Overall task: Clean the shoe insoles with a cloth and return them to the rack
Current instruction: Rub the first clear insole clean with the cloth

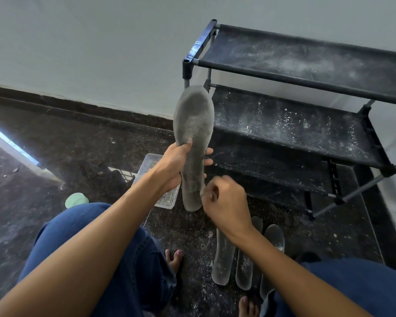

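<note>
The left hand (177, 164) grips a grey insole (193, 133) around its narrow middle, thumb across the near face and fingertips showing past the far edge, and holds it upright with the broad toe end up, in front of the corner post of the shoe rack (306, 72). The insole's face looks dusty and dull. The right hand (224, 200) is at the heel end, its fingers curled and pinching the lower right edge of the insole; whether anything else is held in that hand cannot be told. Three more insoles (223, 259) lie side by side on the dark speckled floor (55, 145) beneath the right forearm, just in front of the rack, with white dust scattered round them. The rack is black, with two fabric shelves in view, both dusted with white specks. Behind the left hand a clear plastic tray (167, 197) sits on the floor, and to its left is a pale green round object (76, 200), partly hidden by a knee in blue jeans (114, 259). Bare toes show between the knees.
</note>
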{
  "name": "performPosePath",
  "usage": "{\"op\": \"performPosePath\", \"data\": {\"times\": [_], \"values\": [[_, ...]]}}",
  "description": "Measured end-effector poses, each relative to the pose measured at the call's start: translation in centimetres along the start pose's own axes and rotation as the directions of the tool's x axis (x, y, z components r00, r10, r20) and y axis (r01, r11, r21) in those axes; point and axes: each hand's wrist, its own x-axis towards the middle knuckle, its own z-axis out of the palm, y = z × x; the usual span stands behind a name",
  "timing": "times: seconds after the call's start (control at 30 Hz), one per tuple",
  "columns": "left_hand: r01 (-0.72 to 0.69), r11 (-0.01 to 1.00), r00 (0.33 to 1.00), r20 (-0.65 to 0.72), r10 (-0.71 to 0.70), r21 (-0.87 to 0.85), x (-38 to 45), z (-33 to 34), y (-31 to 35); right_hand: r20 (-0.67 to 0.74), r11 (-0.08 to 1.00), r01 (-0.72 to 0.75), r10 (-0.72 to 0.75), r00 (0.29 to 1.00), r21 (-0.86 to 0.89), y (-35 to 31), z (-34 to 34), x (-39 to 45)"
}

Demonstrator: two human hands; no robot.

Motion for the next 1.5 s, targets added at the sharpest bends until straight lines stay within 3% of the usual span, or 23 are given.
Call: {"op": "performPosePath", "data": {"times": [0.13,0.27,0.37,0.47,0.53,0.6,0.8,0.97,1.13,1.2,1.27,1.37,1.5], "values": [[0.015,0.999,1.0,-0.001,-0.015,-0.036,0.2,0.3,0.0,-0.042,0.957,0.156,-0.15,0.988,0.245,-1.1,-0.6,0.1],[0.025,0.999,0.999,0.027,-0.024,-0.046,0.0,0.0,0.1,0.1,0.975,0.204,-0.212,0.972,0.091,-0.1,0.4,-0.3],[0.009,1.0,1.0,0.03,-0.008,-0.03,0.0,-0.2,0.1,0.191,0.996,0.075,-0.063,0.979,-0.053,1.0,0.3,-0.5],[0.007,1.0,1.0,0.021,-0.006,-0.019,-0.1,0.0,0.2,-0.01,0.996,-0.041,0.042,0.999,0.083,0.9,-0.7,-0.2],[0.025,0.999,0.999,0.03,-0.025,-0.026,-0.2,0.4,0.3,-0.148,0.971,0.009,0.027,0.989,0.237,0.2,-1.5,0.5],[0.066,0.997,0.996,0.07,-0.063,-0.046,-0.5,0.7,0.2,-0.2,0.957,0.115,-0.062,0.978,0.266,-0.4,-2.1,1.1],[0.156,0.981,0.974,0.18,-0.134,-0.118,-1.1,1.1,0.4,-0.046,0.956,0.258,-0.254,0.966,0.14,0.0,-0.7,0.7],[0.151,0.984,0.978,0.161,-0.134,-0.096,-1.1,0.5,0.4,0.133,0.969,0.151,-0.179,0.975,0.196,0.0,-1.2,-0.6],[0.223,0.971,0.958,0.205,-0.201,-0.087,-1.8,0.9,0.7,-0.206,0.941,0.196,-0.141,0.968,0.276,-1.4,-3.5,1.3],[0.219,0.975,0.939,0.281,-0.199,-0.043,-1.8,1.1,0.5,-0.251,0.935,0.232,-0.165,0.954,0.267,-1.6,-4.0,2.3],[0.247,0.968,0.917,0.336,-0.216,-0.05,-1.8,1.4,0.3,-0.212,0.947,0.238,-0.193,0.958,0.214,-1.5,-3.6,2.8],[0.29,0.954,0.921,0.291,-0.258,-0.074,-1.5,1.5,-0.2,-0.11,0.963,0.249,-0.237,0.965,0.106,-1.3,-2.3,2.2],[0.304,0.951,0.9,0.345,-0.266,-0.059,-1.5,1.0,-0.4,-0.047,0.93,0.345,-0.342,0.939,0.13,-1.4,-1.3,0.2]]}}
